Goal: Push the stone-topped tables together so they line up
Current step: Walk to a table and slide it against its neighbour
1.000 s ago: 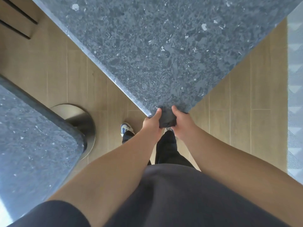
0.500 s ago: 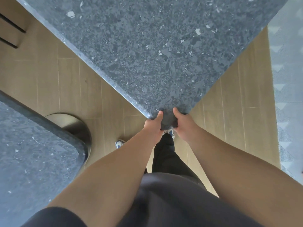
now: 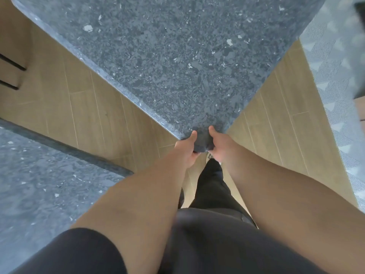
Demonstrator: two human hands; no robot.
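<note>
A dark grey speckled stone-topped table [image 3: 167, 56] fills the upper middle of the head view, its near corner pointing toward me. My left hand [image 3: 186, 149] grips that corner from the left, thumb on top and fingers curled under the edge. My right hand [image 3: 219, 144] grips the same corner from the right in the same way. A second stone-topped table [image 3: 45, 184] lies at the lower left, its long edge facing the first table across a wedge of wooden floor.
Light wooden floor [image 3: 88, 107] shows between the two tables and to the right. A grey patterned carpet [image 3: 339, 80] runs along the right side. My dark trouser legs and a shoe [image 3: 209, 155] stand below the gripped corner. Dark slots [image 3: 11, 64] mark the far left.
The gripped table has shifted toward the second table and the gap between them has narrowed. The round metal base under the left table has gone out of sight. Both hands keep their grip.
</note>
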